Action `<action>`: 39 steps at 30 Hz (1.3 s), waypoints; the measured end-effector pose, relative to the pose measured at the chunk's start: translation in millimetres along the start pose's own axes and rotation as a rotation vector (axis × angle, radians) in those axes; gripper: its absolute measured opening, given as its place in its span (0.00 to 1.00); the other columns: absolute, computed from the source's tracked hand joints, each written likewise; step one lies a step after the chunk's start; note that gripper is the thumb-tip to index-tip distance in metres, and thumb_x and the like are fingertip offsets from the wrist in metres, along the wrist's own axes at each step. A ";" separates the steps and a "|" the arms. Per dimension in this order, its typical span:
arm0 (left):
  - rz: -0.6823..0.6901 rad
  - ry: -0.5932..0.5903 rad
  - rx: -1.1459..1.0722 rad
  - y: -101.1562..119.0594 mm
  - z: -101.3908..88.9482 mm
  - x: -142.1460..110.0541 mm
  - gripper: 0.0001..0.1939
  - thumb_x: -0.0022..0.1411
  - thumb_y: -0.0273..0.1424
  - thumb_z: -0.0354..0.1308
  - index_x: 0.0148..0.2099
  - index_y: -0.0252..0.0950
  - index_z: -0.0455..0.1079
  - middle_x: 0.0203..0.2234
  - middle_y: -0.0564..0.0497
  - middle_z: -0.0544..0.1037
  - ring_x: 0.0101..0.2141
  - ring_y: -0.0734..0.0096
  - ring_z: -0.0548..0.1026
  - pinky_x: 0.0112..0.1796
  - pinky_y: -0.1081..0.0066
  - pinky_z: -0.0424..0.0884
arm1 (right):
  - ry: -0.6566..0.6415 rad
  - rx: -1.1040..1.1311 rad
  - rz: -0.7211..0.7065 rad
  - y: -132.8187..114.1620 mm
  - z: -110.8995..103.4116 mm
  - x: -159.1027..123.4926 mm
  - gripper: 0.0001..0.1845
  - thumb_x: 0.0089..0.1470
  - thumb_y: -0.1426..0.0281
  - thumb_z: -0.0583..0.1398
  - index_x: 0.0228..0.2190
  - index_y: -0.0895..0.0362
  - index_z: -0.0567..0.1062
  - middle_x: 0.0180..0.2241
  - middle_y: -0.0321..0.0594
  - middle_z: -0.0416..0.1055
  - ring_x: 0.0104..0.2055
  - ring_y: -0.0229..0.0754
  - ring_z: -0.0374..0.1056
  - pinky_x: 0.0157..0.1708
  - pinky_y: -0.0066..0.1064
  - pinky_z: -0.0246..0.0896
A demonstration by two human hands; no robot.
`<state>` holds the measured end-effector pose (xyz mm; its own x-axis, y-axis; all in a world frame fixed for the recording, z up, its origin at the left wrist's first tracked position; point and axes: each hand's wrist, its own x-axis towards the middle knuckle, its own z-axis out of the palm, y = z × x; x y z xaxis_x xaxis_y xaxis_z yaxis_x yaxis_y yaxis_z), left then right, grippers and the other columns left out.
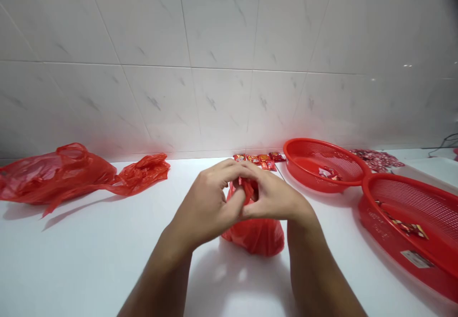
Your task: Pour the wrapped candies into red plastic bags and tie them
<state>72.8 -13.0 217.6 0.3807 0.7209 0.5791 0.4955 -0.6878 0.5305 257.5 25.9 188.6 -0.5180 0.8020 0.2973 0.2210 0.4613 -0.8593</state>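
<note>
A bulging red plastic bag (255, 238) rests on the white table in front of me, its contents hidden. Both hands close round its gathered top. My left hand (211, 200) comes from the left, thumb and fingers curled onto the plastic. From the right, my right hand (274, 195) curves in, thumb and fingers pinching the neck of the bag. The fingers of both hands meet at the far side, and a bit of red plastic shows in the gap between them. Just beyond the hands lie several small red candy packets (264, 158).
Two red plastic baskets, a rear one (324, 183) and a nearer one (400, 236), stand at the right with a few wrapped packets inside. Behind them lies a patterned red-and-white pile (377, 158). More red plastic bags (86, 174) lie at the left, before the tiled wall (222, 102).
</note>
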 end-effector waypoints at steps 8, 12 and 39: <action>-0.121 0.122 0.130 -1.2 2.0 4.1 0.19 0.69 0.32 0.59 0.61 0.45 0.75 0.47 0.48 0.80 0.39 0.66 0.80 0.36 0.69 0.77 | -0.095 0.166 0.043 11.3 3.6 6.0 0.22 0.67 0.55 0.58 0.24 0.53 0.63 0.20 0.29 0.57 0.22 0.34 0.55 0.21 0.27 0.52; -0.245 -0.088 0.042 -13.0 -4.9 8.8 0.11 0.71 0.37 0.59 0.50 0.44 0.80 0.40 0.51 0.84 0.38 0.65 0.82 0.37 0.69 0.78 | -0.068 0.296 0.128 14.3 -1.2 4.0 0.31 0.65 0.41 0.57 0.24 0.53 0.65 0.15 0.28 0.57 0.17 0.33 0.53 0.17 0.26 0.49; -0.394 -0.164 -0.228 -21.7 6.3 20.4 0.24 0.75 0.48 0.45 0.52 0.40 0.76 0.41 0.48 0.81 0.44 0.60 0.78 0.46 0.63 0.73 | 0.296 -0.114 -0.419 11.1 -10.0 6.9 0.12 0.55 0.83 0.61 0.33 0.53 0.76 0.38 0.37 0.72 0.42 0.41 0.71 0.42 0.33 0.68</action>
<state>74.8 17.1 214.0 0.3261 0.9215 0.2112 0.4498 -0.3477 0.8226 264.6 40.3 185.3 -0.3290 0.6054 0.7247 0.1422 0.7905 -0.5958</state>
